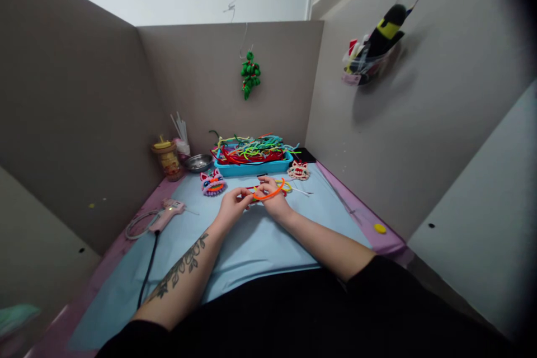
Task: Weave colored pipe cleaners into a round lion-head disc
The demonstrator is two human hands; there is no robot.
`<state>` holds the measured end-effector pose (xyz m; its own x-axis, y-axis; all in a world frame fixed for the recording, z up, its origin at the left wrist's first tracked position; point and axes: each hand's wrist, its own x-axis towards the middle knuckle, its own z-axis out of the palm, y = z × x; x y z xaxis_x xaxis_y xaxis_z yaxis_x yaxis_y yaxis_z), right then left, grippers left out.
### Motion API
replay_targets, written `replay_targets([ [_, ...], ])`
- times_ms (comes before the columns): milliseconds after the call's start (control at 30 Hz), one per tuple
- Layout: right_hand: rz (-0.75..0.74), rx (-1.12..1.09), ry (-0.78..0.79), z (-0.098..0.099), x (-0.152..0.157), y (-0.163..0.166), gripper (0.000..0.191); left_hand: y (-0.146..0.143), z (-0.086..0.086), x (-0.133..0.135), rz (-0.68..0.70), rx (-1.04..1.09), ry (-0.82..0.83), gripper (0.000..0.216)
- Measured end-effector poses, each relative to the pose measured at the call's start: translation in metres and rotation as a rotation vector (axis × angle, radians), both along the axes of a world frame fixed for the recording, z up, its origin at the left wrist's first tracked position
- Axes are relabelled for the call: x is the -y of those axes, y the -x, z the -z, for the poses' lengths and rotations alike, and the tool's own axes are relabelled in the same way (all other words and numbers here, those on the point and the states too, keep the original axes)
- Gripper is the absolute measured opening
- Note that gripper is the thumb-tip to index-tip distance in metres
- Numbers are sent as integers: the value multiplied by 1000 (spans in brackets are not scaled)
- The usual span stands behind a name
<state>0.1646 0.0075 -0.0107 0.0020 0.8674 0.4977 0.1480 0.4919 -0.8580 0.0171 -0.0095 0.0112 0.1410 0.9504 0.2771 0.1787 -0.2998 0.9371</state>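
Note:
My left hand point(233, 205) pinches the left end of a bright orange pipe cleaner point(274, 193) between thumb and fingertips. The pipe cleaner curves across my right hand point(272, 204), whose fingers are bent around it. Both hands are close together above the blue cloth point(260, 246). Beyond them, yellow and red pipe cleaners lie partly hidden by the fingers. To the left of the hands sits a purple lion head point(213, 183) with an orange mouth. A cream and red lion head point(299, 170) sits behind and to the right.
A blue tray point(254, 169) heaped with pipe cleaners stands at the back. On the left lie a pink glue gun point(168, 216) with its cord, a metal bowl point(199, 163) and a lidded cup point(166, 159). Grey partitions enclose the table; a tool holder point(364, 67) hangs at right.

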Motion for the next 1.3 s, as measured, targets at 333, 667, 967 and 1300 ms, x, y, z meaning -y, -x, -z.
replay_targets([
  [333, -76, -27, 15, 0, -1, -2, 18, 8, 4, -9, -94, 72, 79, 28],
  [667, -106, 27, -100, -6, 4, 2, 21, 7, 11, -11, -198, -160, -297, 15],
  [967, -51, -285, 127, 1, -11, 1, 28, 4, 6, -9, -149, -53, -169, 21],
  [1300, -213, -521, 443, -9, -6, -3, 27, 6, 3, -9, -133, 66, -4, 27],
])
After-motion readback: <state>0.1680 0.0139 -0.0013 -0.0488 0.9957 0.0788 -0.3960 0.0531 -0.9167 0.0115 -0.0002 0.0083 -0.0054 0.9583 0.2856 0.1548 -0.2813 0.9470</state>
